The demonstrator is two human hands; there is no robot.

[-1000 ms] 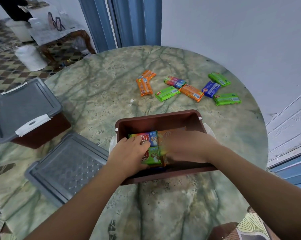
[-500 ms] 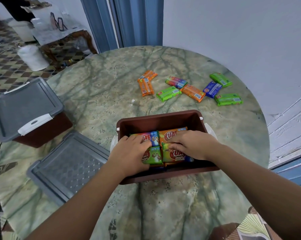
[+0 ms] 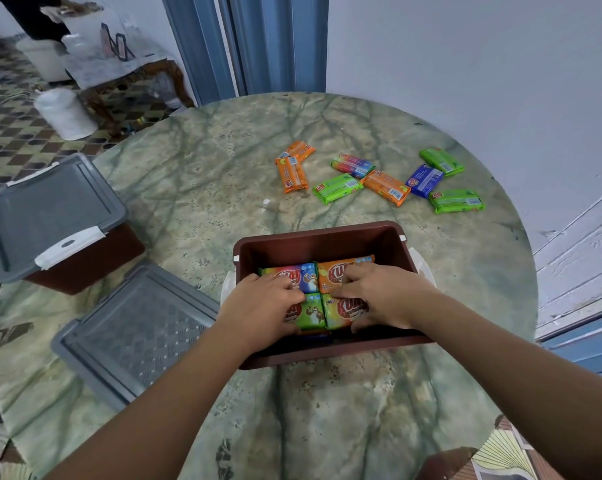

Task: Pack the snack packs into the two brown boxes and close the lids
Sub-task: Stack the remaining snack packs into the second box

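The open brown box (image 3: 327, 237) stands in the middle of the round table, and both my hands reach into it. Several snack packs lie flat inside in two rows: a blue and red pack (image 3: 308, 275), an orange pack (image 3: 334, 273), a green pack (image 3: 311, 315) and a green and orange pack (image 3: 341, 311). My left hand (image 3: 261, 310) presses on the left packs with bent fingers. My right hand (image 3: 386, 296) lies spread over the right packs, fingertips on the orange one. A second brown box (image 3: 84, 268) sits at the left under a shut grey lid (image 3: 50, 216).
A loose grey lid (image 3: 136, 334) lies on the table left of the open box. Several loose packs lie beyond the box: orange ones (image 3: 292, 174), green ones (image 3: 337, 188) and a blue one (image 3: 424, 181). A white wall is close on the right. A tiled floor drops away at the left.
My right hand has slid back to the right and uncovered the orange pack and the one below it. My left hand stays on the left packs.
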